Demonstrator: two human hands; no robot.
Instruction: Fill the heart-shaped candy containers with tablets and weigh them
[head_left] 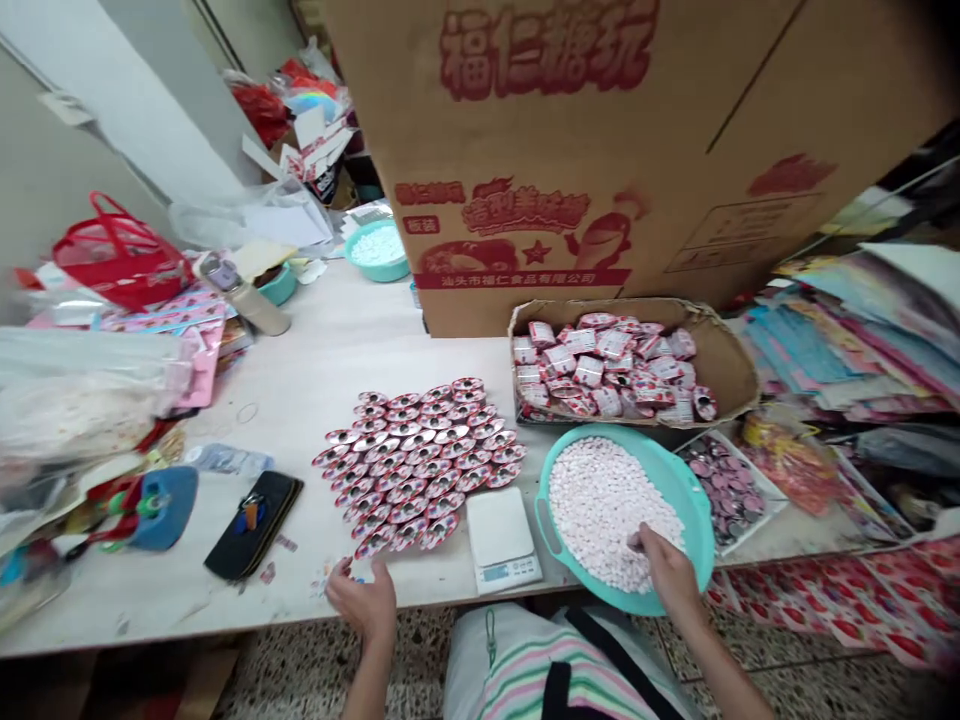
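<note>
My right hand (669,572) reaches into a turquoise basin (701,500) holding many small pale pink candies (600,490). Its fingers are closed at the candies' surface; a small dark spot shows at the fingertips, too blurred to name. My left hand (365,600) hovers by the table's front edge with thumb and fingers apart, holding nothing. Just beyond it, several small red and white printed packs (420,465) stand packed together in a block, their dark openings facing up. Between this block and the basin lies a white digital scale (501,535).
An open carton tray (724,375) with more printed packs sits behind the basin, before a large cardboard box (540,200). Right of the basin is a box of round pink pieces (720,480). A black wallet (255,525) and a bottle (244,295) lie to the left.
</note>
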